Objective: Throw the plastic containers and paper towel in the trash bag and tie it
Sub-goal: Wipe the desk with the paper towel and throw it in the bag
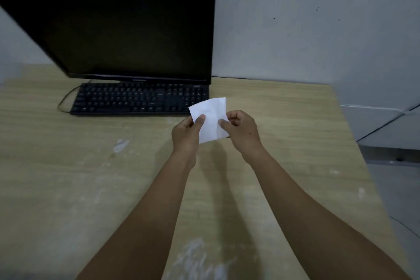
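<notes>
A white folded paper towel (210, 113) is held up above the wooden table (68, 166), just right of the keyboard. My left hand (187, 134) pinches its left edge with the thumb on the front. My right hand (241, 130) pinches its right edge the same way. No trash bag or plastic containers are in view.
A black monitor (127, 29) with a dark screen stands at the back left, and a black keyboard (138, 99) with its cable lies in front of it. The table's right edge (354, 143) runs diagonally, with grey floor beyond. White smears mark the tabletop.
</notes>
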